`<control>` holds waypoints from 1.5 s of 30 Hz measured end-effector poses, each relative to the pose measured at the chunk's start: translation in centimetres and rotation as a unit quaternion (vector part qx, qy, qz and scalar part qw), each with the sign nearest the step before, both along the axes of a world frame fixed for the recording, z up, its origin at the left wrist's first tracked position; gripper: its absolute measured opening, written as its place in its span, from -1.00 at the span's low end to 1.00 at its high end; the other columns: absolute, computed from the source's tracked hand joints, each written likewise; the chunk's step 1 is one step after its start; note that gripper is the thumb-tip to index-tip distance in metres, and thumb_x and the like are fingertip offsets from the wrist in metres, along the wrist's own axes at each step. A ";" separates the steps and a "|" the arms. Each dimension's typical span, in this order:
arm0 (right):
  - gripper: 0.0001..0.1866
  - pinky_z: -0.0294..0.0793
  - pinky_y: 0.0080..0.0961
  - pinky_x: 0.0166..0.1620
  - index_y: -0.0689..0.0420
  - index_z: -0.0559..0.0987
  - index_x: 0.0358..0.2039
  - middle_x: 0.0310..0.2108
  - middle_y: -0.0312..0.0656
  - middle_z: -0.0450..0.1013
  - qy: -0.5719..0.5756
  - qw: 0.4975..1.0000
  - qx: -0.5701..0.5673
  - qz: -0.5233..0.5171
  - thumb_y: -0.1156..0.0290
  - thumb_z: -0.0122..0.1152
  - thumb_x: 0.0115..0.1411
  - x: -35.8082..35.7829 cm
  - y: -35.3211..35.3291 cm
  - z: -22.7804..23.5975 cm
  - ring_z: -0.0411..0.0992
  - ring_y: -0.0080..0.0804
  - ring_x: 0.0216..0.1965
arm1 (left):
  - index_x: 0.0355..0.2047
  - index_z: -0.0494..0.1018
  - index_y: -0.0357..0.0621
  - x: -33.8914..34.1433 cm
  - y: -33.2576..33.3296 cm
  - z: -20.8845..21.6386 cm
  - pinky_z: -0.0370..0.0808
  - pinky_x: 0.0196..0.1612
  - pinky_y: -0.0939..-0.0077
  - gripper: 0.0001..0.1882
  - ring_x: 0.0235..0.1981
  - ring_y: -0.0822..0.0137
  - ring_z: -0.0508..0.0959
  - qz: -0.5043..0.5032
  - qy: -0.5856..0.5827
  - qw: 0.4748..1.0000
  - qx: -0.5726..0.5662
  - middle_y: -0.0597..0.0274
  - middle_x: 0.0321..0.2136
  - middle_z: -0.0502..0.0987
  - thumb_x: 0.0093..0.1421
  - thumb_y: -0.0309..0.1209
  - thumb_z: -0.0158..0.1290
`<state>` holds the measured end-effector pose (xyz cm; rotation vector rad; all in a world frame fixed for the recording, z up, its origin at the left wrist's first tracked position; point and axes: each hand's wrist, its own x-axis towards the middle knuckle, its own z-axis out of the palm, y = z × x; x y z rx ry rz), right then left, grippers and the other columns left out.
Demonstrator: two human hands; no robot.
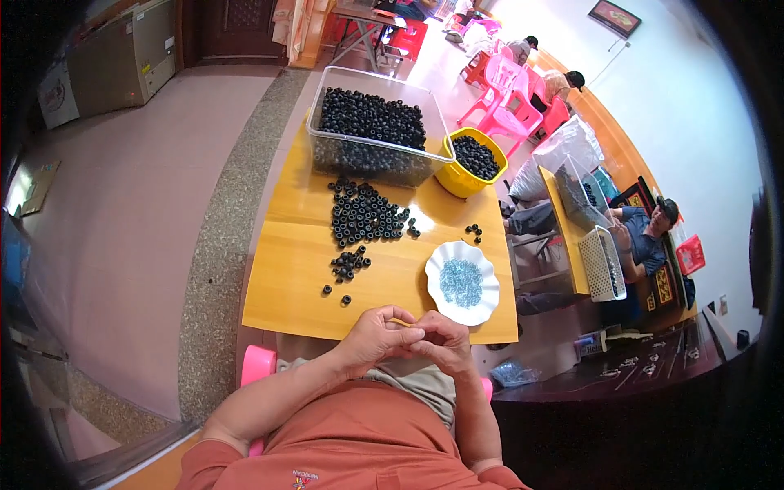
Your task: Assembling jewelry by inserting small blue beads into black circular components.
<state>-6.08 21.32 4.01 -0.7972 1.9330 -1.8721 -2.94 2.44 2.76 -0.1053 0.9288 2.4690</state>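
My left hand [377, 336] and my right hand [446, 341] meet fingertip to fingertip just off the table's near edge. Both are closed in a pinch; whatever lies between the fingers is hidden or too small to make out. Just beyond my right hand stands a white scalloped plate [488, 306] of small clear-blue pieces [461, 282]. Farther up the table, small black ring-shaped parts [359, 214] lie in a loose spread. A smaller cluster of black parts [349, 263] sits nearer to my left hand, with two single ones closest to me.
At the table's [286, 282] far end stand a clear plastic bin [376, 167] and a yellow tub [464, 186], both filled with black parts. Several black parts [474, 233] lie beyond the plate. To the right, another person [645, 237] sits by a white perforated basket [603, 263]. Pink chairs [506, 102] stand behind.
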 end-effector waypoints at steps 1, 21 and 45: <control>-0.86 0.46 -0.60 -0.26 0.28 0.56 -0.28 -0.34 -0.22 0.42 -0.011 1.000 -0.010 0.001 0.62 0.28 0.11 0.2 -0.3 0.5 0.47 -0.49 -0.30 | -0.15 0.36 -0.22 0.0 -0.1 0.1 0.57 -0.34 0.57 -0.69 -0.43 0.41 0.58 0.000 0.000 1.000 0.000 0.20 -0.39 0.55 0.15 -0.47 0.21; -0.85 0.34 -0.63 -0.39 0.23 0.55 -0.37 -0.43 -0.26 0.41 0.094 0.989 0.099 -0.054 0.59 0.33 0.02 0.8 -0.1 0.6 0.37 -0.58 -0.44 | -0.26 0.43 -0.25 0.0 0.0 -0.7 0.50 -0.35 0.64 -0.76 -0.42 0.48 0.55 0.008 0.038 0.993 -0.111 0.22 -0.42 0.56 0.09 -0.54 0.23; -0.81 0.49 -0.23 -0.26 0.09 0.59 -0.25 -0.24 -0.15 0.51 0.329 0.826 0.400 -0.221 0.49 0.20 0.07 -4.4 4.5 0.6 0.51 -0.06 -0.32 | -0.22 0.50 -0.28 -0.4 0.4 -1.7 0.59 -0.23 0.53 -0.86 -0.38 0.46 0.56 0.085 0.020 0.995 -0.046 0.25 -0.38 0.55 0.22 -0.50 0.11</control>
